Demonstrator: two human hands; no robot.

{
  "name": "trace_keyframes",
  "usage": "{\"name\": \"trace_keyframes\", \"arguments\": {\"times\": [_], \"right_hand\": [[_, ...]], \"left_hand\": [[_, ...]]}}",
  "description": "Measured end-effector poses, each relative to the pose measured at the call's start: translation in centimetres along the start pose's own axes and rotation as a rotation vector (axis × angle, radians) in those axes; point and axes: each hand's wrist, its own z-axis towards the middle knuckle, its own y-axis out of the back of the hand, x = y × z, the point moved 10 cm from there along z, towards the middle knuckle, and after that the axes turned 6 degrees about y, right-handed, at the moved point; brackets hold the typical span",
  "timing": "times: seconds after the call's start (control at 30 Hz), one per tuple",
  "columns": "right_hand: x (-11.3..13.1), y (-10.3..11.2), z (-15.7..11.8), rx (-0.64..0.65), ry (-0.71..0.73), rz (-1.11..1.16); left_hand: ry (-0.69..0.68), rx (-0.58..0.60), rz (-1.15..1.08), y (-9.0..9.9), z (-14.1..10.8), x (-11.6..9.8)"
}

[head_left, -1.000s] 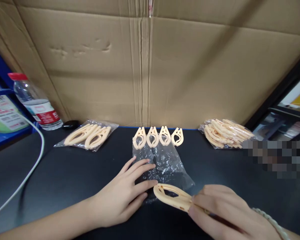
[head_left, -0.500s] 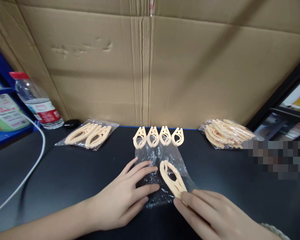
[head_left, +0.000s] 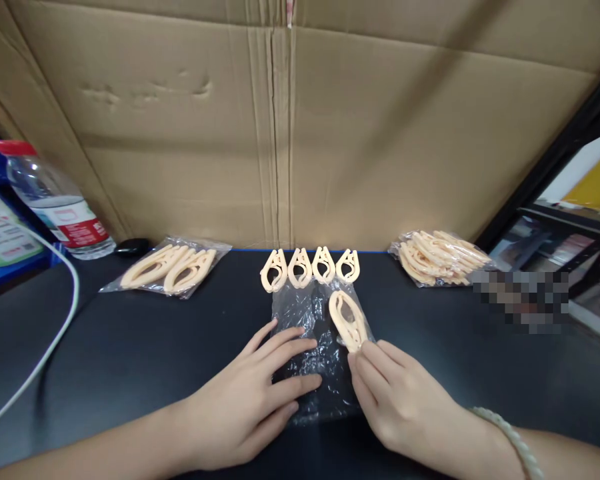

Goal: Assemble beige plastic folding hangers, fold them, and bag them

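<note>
Between the fingers of my right hand (head_left: 397,393) is one end of a cream folding hanger (head_left: 350,320), held over a clear plastic bag (head_left: 305,310). My left hand (head_left: 260,393) lies with spread fingers on the lower left part of that bag. Beyond the bag's far edge several folded cream hangers stand in a row, among them a leftmost one (head_left: 266,280) and a rightmost one (head_left: 355,270). The hanger in my right hand is apart from this row.
A bag with two hangers (head_left: 167,270) lies at the back left, near a water bottle (head_left: 75,213) and a white cable (head_left: 63,327). A fuller bag of hangers (head_left: 437,257) is at the back right. Cardboard (head_left: 180,167) stands behind the black table (head_left: 140,353).
My right hand has moved away from me, carrying the hanger farther up over the bag, closer to the row. My left hand stays about where it was. The view has shifted slightly.
</note>
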Motion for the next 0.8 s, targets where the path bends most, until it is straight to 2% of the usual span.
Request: {"name": "trace_keyframes", "arguments": {"times": [0.13,0.23,0.3,0.37,0.4,0.43,0.47,0.53,0.6,0.67,0.7,0.8], "right_hand": [[-0.4,-1.2,0.1,0.048,-0.035,-0.028],[-1.5,-0.3,0.0,0.023,-0.071,0.114],[-4.2,1.1,-0.1,-0.097,-0.153,0.309],[-8.8,2.0,-0.4,-0.269,-0.287,0.415],[-11.3,1.5,-0.6,-0.293,-0.356,0.422],[-13.6,0.2,-0.6,-0.271,-0.402,0.42],[-15.3,-1.9,-0.4,-0.172,-0.41,0.416],[-17.3,-7.2,-0.1,0.113,-0.333,0.374],[-18.2,-12.3,-0.8,0.38,-0.268,0.338],[-19.0,-14.4,-1.3,0.426,-0.266,0.33],[-19.2,-14.7,-1.5,0.43,-0.271,0.326],[-19.4,-13.9,-2.5,0.448,-0.293,0.328]], "left_hand": [[-0.011,0.005,-0.008,-0.1,-0.1,0.0],[-0.02,0.017,-0.008,0.0,-0.1,0.0],[-0.017,-0.001,-0.013,0.2,-0.1,0.0],[-0.021,-0.028,-0.024,0.4,-0.1,-0.1],[-0.025,-0.041,-0.031,0.5,-0.2,-0.2],[-0.027,-0.054,-0.035,0.6,-0.2,-0.2],[-0.031,-0.06,-0.036,0.6,-0.3,-0.3],[-0.033,-0.071,-0.032,0.6,-0.3,-0.4],[-0.039,-0.059,-0.018,0.5,-0.4,-0.5],[-0.047,-0.043,0.0,0.4,-0.5,-0.7],[-0.052,-0.042,0.007,0.4,-0.5,-0.8],[-0.072,-0.078,0.012,0.9,-0.7,-1.0]]}}
